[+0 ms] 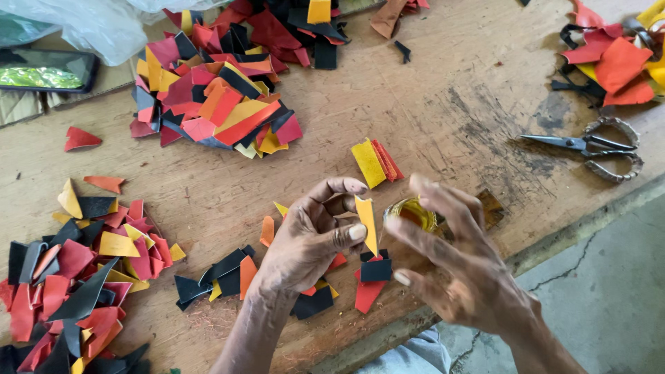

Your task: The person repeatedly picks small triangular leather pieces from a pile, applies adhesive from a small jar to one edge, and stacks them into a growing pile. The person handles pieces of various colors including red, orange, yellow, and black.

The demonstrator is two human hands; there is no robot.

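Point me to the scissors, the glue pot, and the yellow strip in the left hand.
scissors (589,145): head view, at the pivot by the handles.
glue pot (413,212): head view, amber contents inside the rim.
yellow strip (367,221): head view, mid-length, above the left thumb.

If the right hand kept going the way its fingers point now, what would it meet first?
Most likely the small jar of amber glue just beyond the right hand's fingertips, then the yellow piece pinched in the left hand. Depth is uncertain; the fingers may already touch the jar.

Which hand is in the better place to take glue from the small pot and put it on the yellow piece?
Probably the right hand: its fingers hover directly over the small glue pot and hold nothing, while the left hand is busy pinching the yellow piece.
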